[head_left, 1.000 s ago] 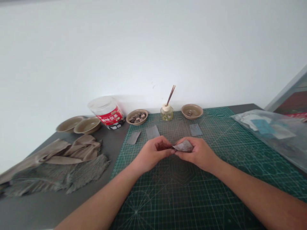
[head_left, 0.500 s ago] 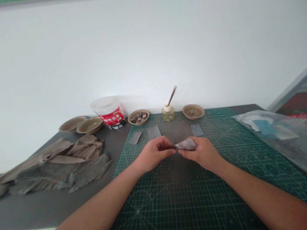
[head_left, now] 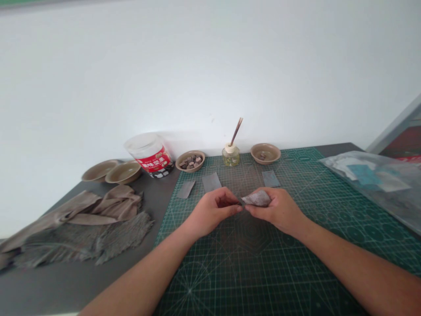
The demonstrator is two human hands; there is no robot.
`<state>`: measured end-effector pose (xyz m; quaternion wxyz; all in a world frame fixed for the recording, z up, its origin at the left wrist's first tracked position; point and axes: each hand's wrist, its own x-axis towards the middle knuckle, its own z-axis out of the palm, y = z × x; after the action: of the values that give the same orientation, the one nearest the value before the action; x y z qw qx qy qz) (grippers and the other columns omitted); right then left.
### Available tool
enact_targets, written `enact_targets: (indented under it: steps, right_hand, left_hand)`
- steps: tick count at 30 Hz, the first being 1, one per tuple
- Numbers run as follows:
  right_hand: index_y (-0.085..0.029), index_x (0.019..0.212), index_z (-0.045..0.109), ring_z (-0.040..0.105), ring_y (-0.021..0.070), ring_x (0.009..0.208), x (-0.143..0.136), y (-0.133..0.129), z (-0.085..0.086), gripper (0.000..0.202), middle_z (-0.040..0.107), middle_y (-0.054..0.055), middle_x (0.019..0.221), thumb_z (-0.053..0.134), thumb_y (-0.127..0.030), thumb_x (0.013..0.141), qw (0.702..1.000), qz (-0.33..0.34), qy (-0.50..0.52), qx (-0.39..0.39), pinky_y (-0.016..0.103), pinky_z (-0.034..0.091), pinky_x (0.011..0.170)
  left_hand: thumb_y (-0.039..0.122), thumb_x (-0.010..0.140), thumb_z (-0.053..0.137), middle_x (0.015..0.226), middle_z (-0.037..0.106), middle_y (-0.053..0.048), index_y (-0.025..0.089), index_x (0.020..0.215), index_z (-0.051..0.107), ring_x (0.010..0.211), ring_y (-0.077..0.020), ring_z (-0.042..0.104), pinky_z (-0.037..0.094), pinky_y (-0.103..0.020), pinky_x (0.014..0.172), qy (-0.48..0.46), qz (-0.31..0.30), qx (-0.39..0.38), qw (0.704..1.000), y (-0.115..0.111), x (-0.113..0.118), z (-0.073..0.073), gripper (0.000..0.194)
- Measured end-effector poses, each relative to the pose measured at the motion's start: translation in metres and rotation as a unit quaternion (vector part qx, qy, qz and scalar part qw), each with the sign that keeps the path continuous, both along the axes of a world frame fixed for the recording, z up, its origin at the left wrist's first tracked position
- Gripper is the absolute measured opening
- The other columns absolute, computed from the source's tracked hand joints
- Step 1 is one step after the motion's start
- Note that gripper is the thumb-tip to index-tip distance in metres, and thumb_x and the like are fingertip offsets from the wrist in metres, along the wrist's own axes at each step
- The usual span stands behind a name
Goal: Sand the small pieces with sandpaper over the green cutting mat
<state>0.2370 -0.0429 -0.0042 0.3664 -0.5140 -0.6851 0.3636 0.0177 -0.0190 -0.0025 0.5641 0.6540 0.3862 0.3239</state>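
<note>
My right hand point(head_left: 279, 208) is closed around a small, bent grey sheet point(head_left: 256, 199) that looks like sandpaper. Its pale, mottled side faces up between thumb and fingers. Against the left tip of that sheet, my left hand point(head_left: 212, 210) is closed in a pinch. A tiny dark edge shows at its fingertips, too small to name. Both hands are held just above the green cutting mat point(head_left: 223, 272), thumbs almost touching. Beyond them lie two flat grey sheets, the left one point(head_left: 186, 189) and the larger one point(head_left: 211, 181), and a bluish-grey sheet point(head_left: 270, 178).
Along the wall stand a bowl of small wooden pieces point(head_left: 190, 163), a reed diffuser point(head_left: 231, 156), a bowl with a few bits point(head_left: 265, 153) and a plastic tub point(head_left: 149, 156). Two stacked-looking bowls point(head_left: 123, 172) and crumpled cloths point(head_left: 95, 224) lie left, a plastic bag point(head_left: 375, 180) right.
Both hands keep nearly the same pose. The grey sheet has turned slightly between the fingers, and the dark edge at the pinch shows a little more.
</note>
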Motion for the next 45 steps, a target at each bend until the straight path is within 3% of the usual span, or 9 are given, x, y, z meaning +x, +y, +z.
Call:
enact_targets:
  steps: [12, 18, 33, 45]
  right_hand:
    - [-0.020, 0.080, 0.077, 0.059, 0.0150, 0.062, 0.0005, -0.0014, 0.0017, 0.014, 0.069, -0.002, 0.067, 0.074, -0.034, 0.079, 1.000, 0.012, -0.007, 0.000, 0.025, 0.041, 0.056]
    - [-0.025, 0.094, 0.079, 0.069, 0.0180, 0.077, -0.0010, -0.0026, 0.0008, 0.017, 0.077, -0.001, 0.085, 0.074, -0.026, 0.078, 0.999, 0.028, 0.019, 0.006, 0.027, 0.050, 0.069]
    - [-0.027, 0.094, 0.080, 0.073, 0.0201, 0.081, -0.0021, -0.0023, -0.0003, 0.017, 0.079, 0.000, 0.089, 0.074, -0.028, 0.078, 0.999, 0.033, -0.006, 0.031, 0.029, 0.053, 0.070]
    - [-0.026, 0.097, 0.079, 0.072, 0.0196, 0.081, -0.0024, -0.0009, -0.0026, 0.017, 0.079, 0.000, 0.089, 0.073, -0.029, 0.080, 0.999, 0.041, -0.006, 0.019, 0.028, 0.051, 0.070]
  left_hand:
    - [0.032, 0.078, 0.079, 0.078, 0.067, 0.000, 0.015, 0.086, 0.066, 0.071, -0.0121, 0.060, 0.046, -0.023, 0.065, 0.016, 0.008, 0.018, 1.000, 0.0003, -0.0008, 0.0006, 0.023]
    - [0.034, 0.077, 0.079, 0.079, 0.068, -0.001, 0.015, 0.086, 0.065, 0.072, -0.0131, 0.061, 0.046, -0.024, 0.065, 0.021, 0.010, 0.019, 1.000, 0.0001, -0.0008, 0.0002, 0.025]
    - [0.025, 0.076, 0.081, 0.084, 0.071, -0.002, 0.015, 0.093, 0.065, 0.076, -0.0133, 0.066, 0.051, -0.025, 0.071, -0.016, 0.009, -0.013, 1.000, -0.0002, 0.0006, 0.0001, 0.026]
    - [0.024, 0.076, 0.080, 0.092, 0.075, -0.006, 0.015, 0.098, 0.071, 0.082, -0.0173, 0.069, 0.053, -0.030, 0.078, 0.015, -0.001, -0.001, 1.000, 0.0007, -0.0013, -0.0001, 0.025]
